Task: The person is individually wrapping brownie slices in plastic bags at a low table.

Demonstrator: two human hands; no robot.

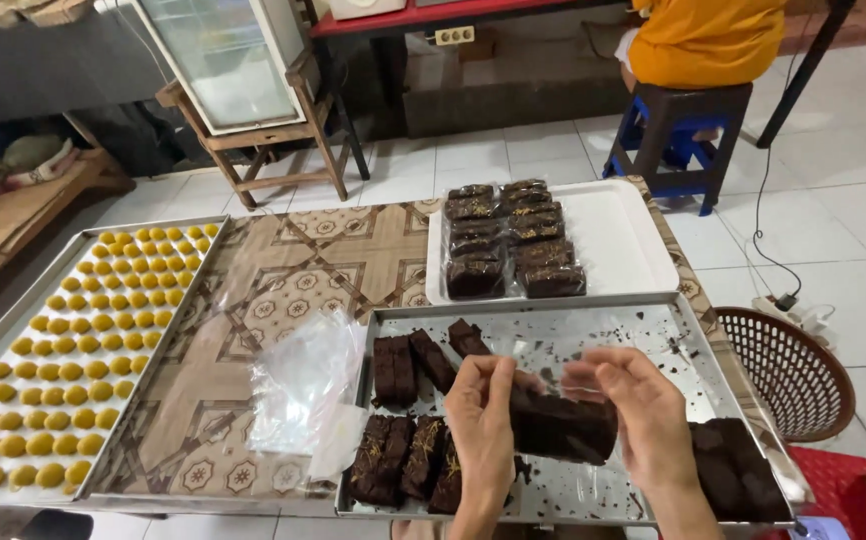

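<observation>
Both hands up over the metal tray [653,318]. My left hand [480,415] pinches one edge of a clear plastic bag [578,375], fingers closed on the film; my right hand [646,410] grips the other edge the same way. A dark brownie slab [563,427] sits between them, inside the bag or at its mouth, I cannot tell which.

To do this well, I judge: keep the mouth of the bag stretched, hold the slab level, let it slide without scraping. It looks soft and crumbly; squeezing would break the corners.

Notes on materials:
- Slab: near black, rectangular, matte, rough cut faces.
- Bag: thin, glossy, wrinkled, almost invisible against the tray.
- Tray: shiny steel, shallow rim, scattered with dark crumbs.
- Loose brownies [411,362] lie at the tray's left; some at the near edge carry pale shreds on top.
- Spare bags [305,385] heaped on the patterned surface [283,280], just beside the tray.
- Wrapped brownies [513,240] stacked in two rows on a white tray [618,240] beyond.
- Far left, a tray of small yellow balls [73,370], smooth, round, in rows.
</observation>
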